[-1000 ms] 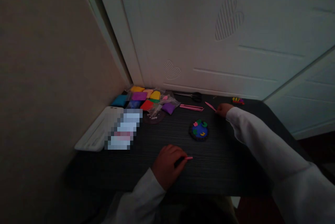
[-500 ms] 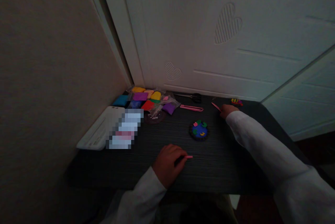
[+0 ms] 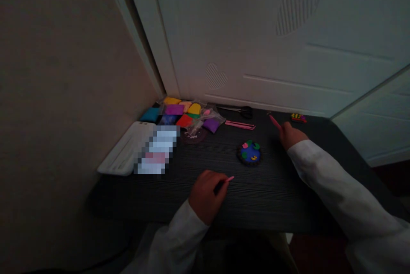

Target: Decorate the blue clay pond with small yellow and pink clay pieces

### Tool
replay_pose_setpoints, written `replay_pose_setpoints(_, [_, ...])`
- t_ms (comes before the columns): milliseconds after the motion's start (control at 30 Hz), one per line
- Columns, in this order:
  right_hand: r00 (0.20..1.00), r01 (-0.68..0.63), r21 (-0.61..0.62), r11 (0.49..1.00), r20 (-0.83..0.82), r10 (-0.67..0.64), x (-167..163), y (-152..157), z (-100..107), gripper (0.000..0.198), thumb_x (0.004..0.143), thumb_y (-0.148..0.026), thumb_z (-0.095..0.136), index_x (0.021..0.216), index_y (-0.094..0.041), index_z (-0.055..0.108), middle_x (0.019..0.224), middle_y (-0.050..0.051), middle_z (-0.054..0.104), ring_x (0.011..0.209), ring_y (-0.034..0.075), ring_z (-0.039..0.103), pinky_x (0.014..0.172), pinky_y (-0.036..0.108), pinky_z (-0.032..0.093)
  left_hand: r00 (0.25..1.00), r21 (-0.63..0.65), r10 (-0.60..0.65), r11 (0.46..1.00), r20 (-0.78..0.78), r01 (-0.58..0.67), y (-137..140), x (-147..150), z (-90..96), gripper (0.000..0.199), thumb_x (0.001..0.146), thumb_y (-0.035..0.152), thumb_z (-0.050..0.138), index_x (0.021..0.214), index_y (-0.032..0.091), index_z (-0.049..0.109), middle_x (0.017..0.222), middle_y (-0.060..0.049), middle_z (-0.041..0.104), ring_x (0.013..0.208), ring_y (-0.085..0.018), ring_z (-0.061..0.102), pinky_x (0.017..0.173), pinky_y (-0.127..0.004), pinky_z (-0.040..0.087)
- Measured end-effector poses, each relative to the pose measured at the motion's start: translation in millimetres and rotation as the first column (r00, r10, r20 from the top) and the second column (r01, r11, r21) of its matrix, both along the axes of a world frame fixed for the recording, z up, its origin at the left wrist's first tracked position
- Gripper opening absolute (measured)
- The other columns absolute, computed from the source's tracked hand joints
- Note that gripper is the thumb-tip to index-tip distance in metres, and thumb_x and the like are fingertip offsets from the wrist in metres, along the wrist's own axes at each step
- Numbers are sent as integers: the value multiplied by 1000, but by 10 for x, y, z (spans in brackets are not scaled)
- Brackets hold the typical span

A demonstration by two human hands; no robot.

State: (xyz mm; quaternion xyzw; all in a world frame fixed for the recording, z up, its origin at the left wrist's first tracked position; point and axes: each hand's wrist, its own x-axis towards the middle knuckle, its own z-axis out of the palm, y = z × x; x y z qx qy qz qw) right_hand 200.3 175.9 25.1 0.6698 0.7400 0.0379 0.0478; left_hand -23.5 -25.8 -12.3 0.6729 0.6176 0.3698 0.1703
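Note:
Near the table's front edge, my left hand (image 3: 208, 195) pinches a small pink stick-like piece (image 3: 231, 178) between thumb and fingertips. Its end sticks out, tilted upward. Farther back on the right, my right hand (image 3: 292, 135) is closed around a slim pink modelling tool (image 3: 275, 123), whose tip points to the far left; the hand covers its other end. Between the hands sits a round clay pond (image 3: 249, 153), blue inside a dark brown rim, with green leaves, a pink flower and yellow bits. Several slim pink tools (image 3: 240, 125) lie behind the pond.
Bags of coloured clay (image 3: 184, 121) are heaped at the back left, beside a round dish (image 3: 194, 136) with small pale bits. Black-handled scissors (image 3: 246, 112) lie near the wall. A white case (image 3: 123, 154) and a blurred-out screen (image 3: 156, 150) rest left. A small multicoloured item (image 3: 298, 118) sits back right.
The whole view has shifted a little. My right hand has drawn back slightly with the pink tool, which now tilts more steeply. The pink piece in my left hand now angles upward.

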Motion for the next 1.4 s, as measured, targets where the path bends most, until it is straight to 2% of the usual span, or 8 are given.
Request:
replay_pose_setpoints(67, [998, -35, 38, 999, -43, 36, -30, -385, 50, 37, 85, -38, 20, 109, -17, 40, 77, 7, 60, 66, 19, 59, 53, 28, 39, 1000, 10, 11, 1000, -24, -11, -4, 12, -10, 11, 74, 21, 49, 81, 18, 58, 76, -1, 60, 75, -13, 53, 70, -28, 43])
replay_pose_setpoints(167, [903, -249, 107, 963, -333, 270, -136, -1092, 42, 31, 83, -36, 29, 109, -22, 39, 68, 3, 61, 55, 15, 57, 48, 25, 39, 998, 23, -7, 1000, -68, 9, 1, 38, -34, 14, 75, 21, 49, 85, 19, 57, 78, -1, 61, 75, -13, 53, 71, -28, 43])
replay_pose_setpoints(233, [796, -411, 89, 907, -450, 405, -237, -1505, -48, 24, 82, -31, 33, 103, -25, 42, 74, 3, 62, 62, 15, 58, 56, 27, 42, 993, 19, -39, 999, -109, 41, 8, 52, -51, 15, 76, 22, 48, 87, 19, 57, 79, -1, 62, 76, -13, 52, 72, -29, 42])
replay_pose_setpoints(333, [738, -510, 109, 853, -455, 499, -362, -1851, -251, 25, 81, -25, 35, 104, -25, 43, 77, 2, 63, 62, 16, 57, 57, 29, 41, 980, 6, -86, 996, -177, 89, 17, 62, -67, 14, 77, 21, 47, 86, 18, 57, 80, -2, 62, 77, -15, 51, 74, -32, 41])
replay_pose_setpoints(467, [728, -571, 143, 809, -367, 579, -402, -1875, -401, 27, 80, -23, 36, 106, -22, 44, 74, 1, 64, 59, 15, 55, 56, 30, 38, 974, -5, -100, 995, -204, 102, 23, 68, -68, 13, 77, 20, 47, 85, 17, 57, 81, -2, 61, 79, -15, 50, 75, -32, 40])
replay_pose_setpoints(800, [717, -615, 125, 778, -322, 618, -381, -1813, -368, 28, 80, -22, 37, 107, -21, 46, 76, 1, 64, 60, 14, 55, 57, 29, 36, 970, -64, -108, 993, -216, 96, 16, 81, -54, 15, 78, 21, 44, 86, 17, 57, 83, -4, 59, 80, -16, 49, 76, -34, 39])
replay_pose_setpoints(1200, [713, -620, 155, 769, -299, 634, -390, -1808, -384, 26, 78, -20, 40, 104, -19, 47, 80, -1, 65, 60, 12, 56, 57, 28, 33, 969, -30, -89, 996, -231, 85, 30, 86, -56, 17, 78, 24, 45, 86, 17, 57, 82, -4, 59, 78, -17, 49, 75, -34, 39])
replay_pose_setpoints(1400, [722, -613, 112, 782, -321, 612, -453, -1768, -353, 25, 79, -20, 39, 102, -19, 49, 77, -2, 65, 61, 11, 57, 56, 27, 32, 962, -21, -87, 996, -259, 85, 38, 83, -88, 17, 78, 23, 44, 86, 16, 58, 81, -5, 59, 78, -17, 49, 75, -34, 39])
